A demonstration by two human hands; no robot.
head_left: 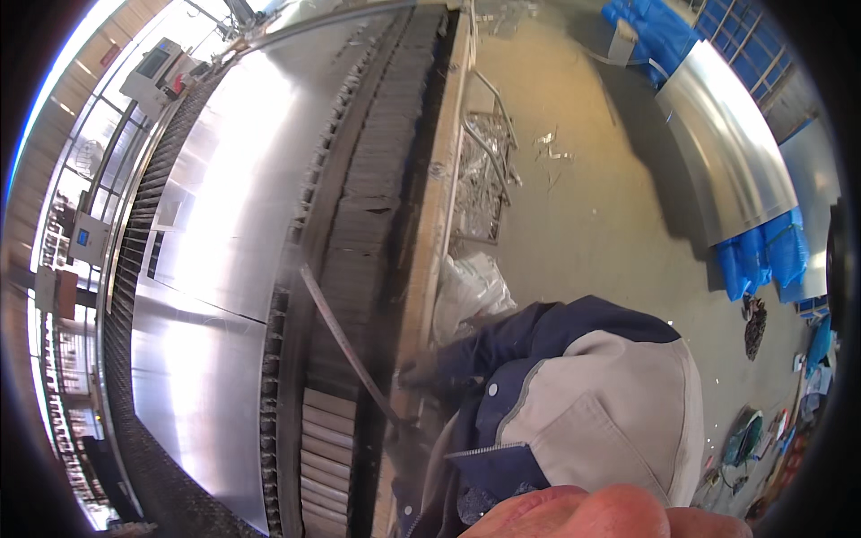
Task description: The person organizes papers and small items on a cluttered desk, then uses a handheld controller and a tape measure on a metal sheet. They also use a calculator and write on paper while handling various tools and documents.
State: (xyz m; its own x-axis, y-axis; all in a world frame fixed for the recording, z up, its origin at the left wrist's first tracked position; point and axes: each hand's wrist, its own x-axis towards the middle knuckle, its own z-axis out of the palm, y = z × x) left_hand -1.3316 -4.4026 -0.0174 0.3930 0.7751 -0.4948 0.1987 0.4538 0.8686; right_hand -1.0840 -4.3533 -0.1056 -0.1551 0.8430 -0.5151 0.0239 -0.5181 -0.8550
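A long thin grey rod (345, 345) slants over the machine bed, its far end beside the row of dark slats. My left hand (408, 441), in a dark glove, is closed round the rod's near end. Higher up, my right hand (418, 373), also dark-gloved, is by the bed's pale edge rail (421, 309); its fingers are too dark and blurred to make out. Past the rod's far end lie shiny metal sheets (202, 345) on the slatted bed. Beneath the rod runs a dark trough (359, 238), with pale ribbed slats (327, 453) at its near end.
Beside the rail stand a wire cart (484, 179) of metal scrap and a white plastic bag (471, 291). At right, a large metal sheet (731, 143) rests over blue wrapping (762, 255). A control screen (157, 67) is at far left. Small scraps (556, 148) litter the floor.
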